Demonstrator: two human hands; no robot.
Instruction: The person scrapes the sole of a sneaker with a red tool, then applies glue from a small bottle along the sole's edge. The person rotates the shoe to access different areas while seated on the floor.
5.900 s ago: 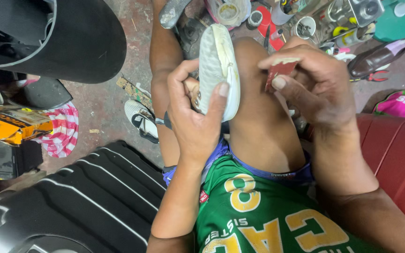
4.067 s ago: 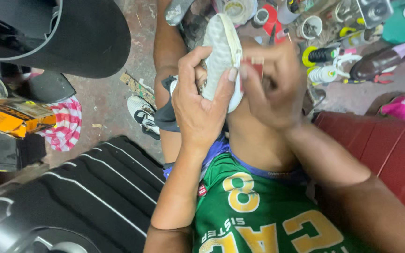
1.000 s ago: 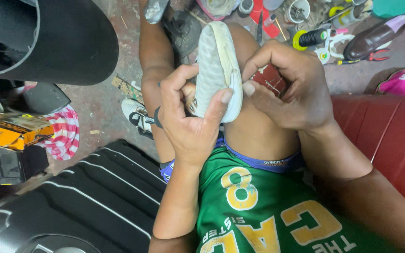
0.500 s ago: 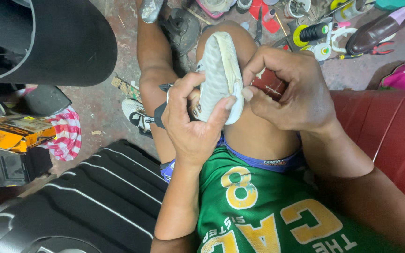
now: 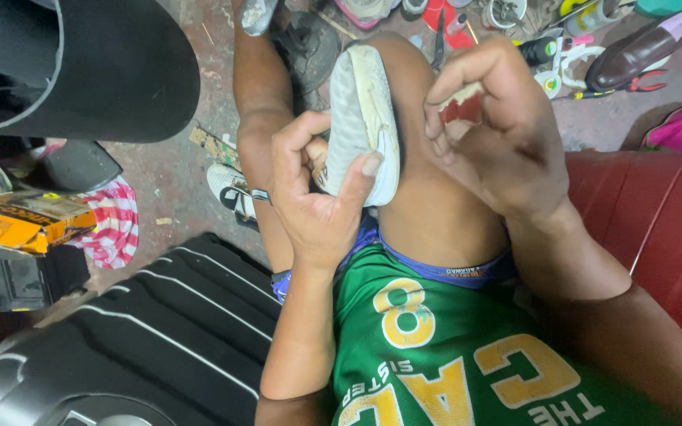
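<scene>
A small white shoe rests sole-up on my knee, its pale sole facing me. My left hand grips it from the left, thumb across the near end and fingers curled behind. My right hand hovers just right of the shoe, a little apart from it, fingers pinched on a small pale-and-red piece that I cannot identify.
A black striped suitcase lies at lower left. A red seat is at right. Another white shoe lies on the concrete floor. Tools, cans and a brown shoe clutter the top. An orange box sits at left.
My right hand has lifted off the shoe's edge and moved slightly right, still pinching the small piece. My left hand keeps its hold on the shoe.
</scene>
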